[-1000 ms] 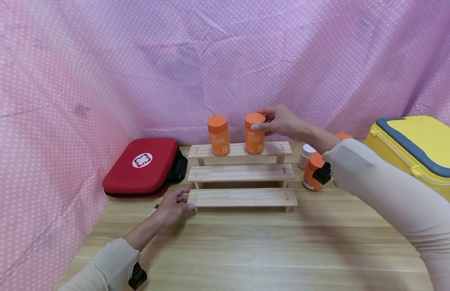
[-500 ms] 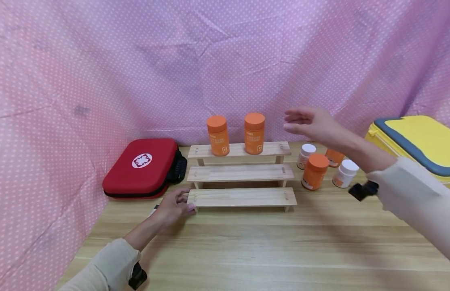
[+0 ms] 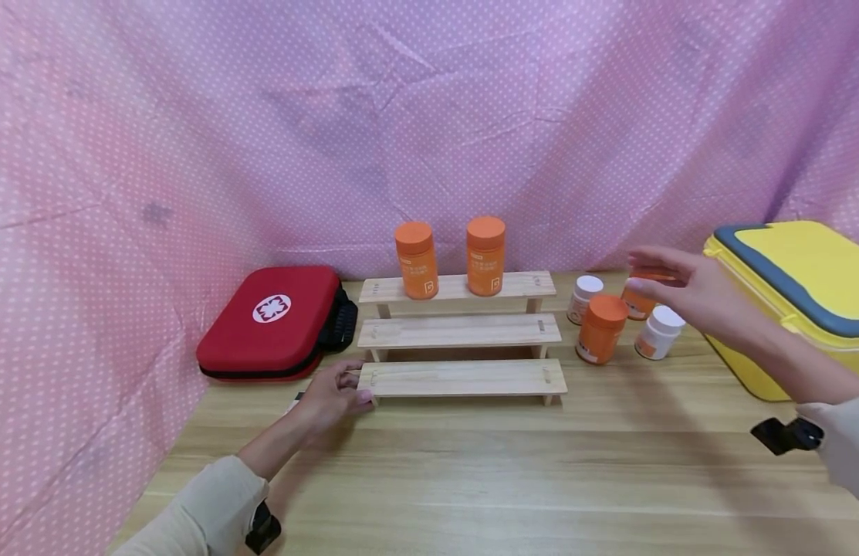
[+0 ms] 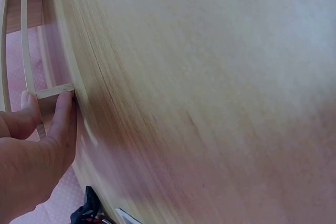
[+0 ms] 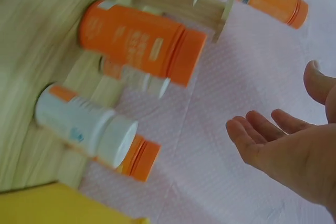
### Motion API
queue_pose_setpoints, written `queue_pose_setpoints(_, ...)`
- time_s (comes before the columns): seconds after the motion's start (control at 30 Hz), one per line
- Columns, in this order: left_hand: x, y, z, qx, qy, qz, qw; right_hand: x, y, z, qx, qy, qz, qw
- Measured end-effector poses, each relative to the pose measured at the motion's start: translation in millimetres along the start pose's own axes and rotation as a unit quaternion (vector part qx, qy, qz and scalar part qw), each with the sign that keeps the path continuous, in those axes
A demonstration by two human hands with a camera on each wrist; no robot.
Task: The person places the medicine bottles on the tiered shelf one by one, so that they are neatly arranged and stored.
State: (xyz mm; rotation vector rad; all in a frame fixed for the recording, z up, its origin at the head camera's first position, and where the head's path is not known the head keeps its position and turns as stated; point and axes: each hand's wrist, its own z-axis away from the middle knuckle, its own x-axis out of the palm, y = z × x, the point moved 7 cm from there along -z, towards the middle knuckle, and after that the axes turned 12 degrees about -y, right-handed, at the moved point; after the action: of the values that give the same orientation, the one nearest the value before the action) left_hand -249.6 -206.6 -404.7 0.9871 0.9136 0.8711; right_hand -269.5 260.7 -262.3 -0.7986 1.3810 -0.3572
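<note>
On the left, flat on the wood-grain tabletop [image 3: 471, 479], a red case [image 3: 269, 328] with a round white emblem and a black strap along the right side. Nearer and a little to the right, the left hand [image 3: 328, 395], pinching the left end of a three-step wooden rack [image 3: 460, 332] at the lowest, nearest step, between thumb and fingers. By the left wrist, a small flat item [image 4: 127, 217], mostly hidden; cannot tell what kind.

In the middle, the rack itself, on short legs, with steps rising toward the far side. Upright on the farthest, highest step, well apart from each other, the left orange bottle [image 3: 417, 262] and the right orange bottle [image 3: 486, 259], both with orange caps and pale lettering.

Right of the rack, upright on the tabletop, a small white bottle [image 3: 584, 300], then a near orange bottle [image 3: 600, 332], a far orange bottle [image 3: 636, 307] partly covered from the head view, and a near white bottle [image 3: 658, 333]. Above the right part of this group, the right hand [image 3: 696, 289], apart from the bottles, with fingers extended and thumb spread away from them.

Farthest right, a yellow box [image 3: 818, 270] with blue-grey lid trim. Across the far side, a pink dotted curtain [image 3: 429, 116].
</note>
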Motion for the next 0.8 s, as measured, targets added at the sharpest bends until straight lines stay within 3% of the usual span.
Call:
queue_pose_setpoints(0.33, 0.7, 1.9, 2.9, 0.002, 0.002, -0.023, 0.9997, -13, 38, 13.9, -0.001, 0.031, 0.023, 0.9992)
queue_pose_setpoints(0.6, -0.4, 1.3, 1.5, 0.003, 0.01, -0.028, 0.9996, -17, 64, 11.4, 0.029, 0.013, 0.033, 0.999)
queue_pose_setpoints(0.8, 0.6, 3.9, 4.2, 0.006, 0.009, -0.048, 0.9988, -9, 81, 8.5, 0.045, 0.004, 0.048, 0.9978)
